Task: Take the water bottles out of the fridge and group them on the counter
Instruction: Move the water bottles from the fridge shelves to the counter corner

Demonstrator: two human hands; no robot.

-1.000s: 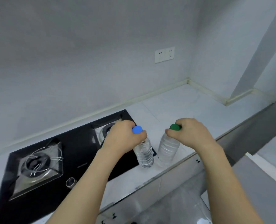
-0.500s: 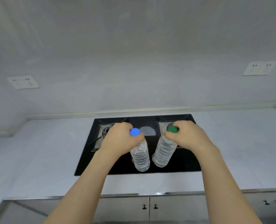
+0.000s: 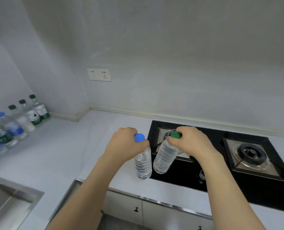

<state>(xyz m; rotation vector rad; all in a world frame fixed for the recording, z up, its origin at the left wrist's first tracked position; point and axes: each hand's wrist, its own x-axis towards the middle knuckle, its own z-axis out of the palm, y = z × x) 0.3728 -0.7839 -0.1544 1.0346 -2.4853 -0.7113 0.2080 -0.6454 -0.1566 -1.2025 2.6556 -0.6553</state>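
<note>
Change: view swung left since a second ago; corner of the counter (image 3: pixel 58 146) now in sight, with a cluster of bottles (image 3: pixel 13 127) standing there, unseen in the earlier views.
Meaning: likely the group to join; carry stage, both bottles still to be set down.
Left hand (image 3: pixel 123 145): clamped on the neck of the blue-cap bottle (image 3: pixel 143 165), same grip as before.
Right hand (image 3: pixel 192 143): clamped on the neck of the green-cap bottle (image 3: pixel 165 156), grip unchanged.
Hands: side by side, close but apart.
Blue-cap bottle: clear, ribbed, no label seen, hanging near upright, over the counter edge beside the hob (image 3: pixel 237 185).
Green-cap bottle: clear, ribbed, tilted with base toward the other bottle, over the hob; bases almost touching, contact not certain.
Cluster: well apart to the left; green caps at the back, blue caps nearer, labels on several; front ones blurred.
Sink (image 3: pixel 8 203): lower left, between person and cluster.
Next, as judged: keep moving left, stand both upright beside the cluster.
</note>
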